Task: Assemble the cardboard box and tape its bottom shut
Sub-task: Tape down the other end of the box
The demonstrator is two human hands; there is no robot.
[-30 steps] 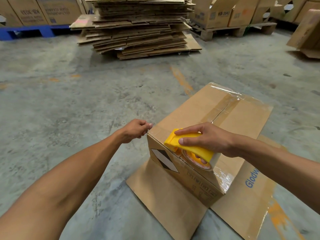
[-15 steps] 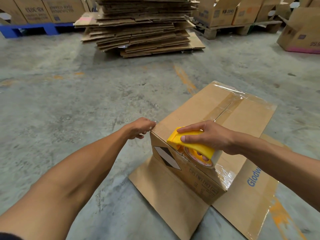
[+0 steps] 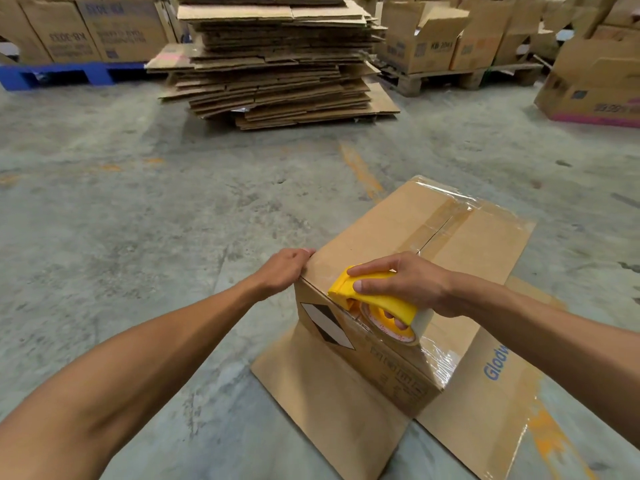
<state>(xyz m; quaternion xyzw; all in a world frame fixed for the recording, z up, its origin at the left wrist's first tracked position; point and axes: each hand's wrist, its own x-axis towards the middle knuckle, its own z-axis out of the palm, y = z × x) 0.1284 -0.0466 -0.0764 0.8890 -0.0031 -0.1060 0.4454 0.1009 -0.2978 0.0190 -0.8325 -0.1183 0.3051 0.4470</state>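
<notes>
The hands work at the cardboard box (image 3: 426, 258), which sits upside down on the concrete floor (image 3: 138, 237): left hand (image 3: 284, 268) curled over its near-left corner, right hand (image 3: 405, 282) clamped on the yellow tape dispenser (image 3: 377, 303) pressed at its near edge. Light, stiff cardboard, best braced at corners. Contents unseen.
</notes>
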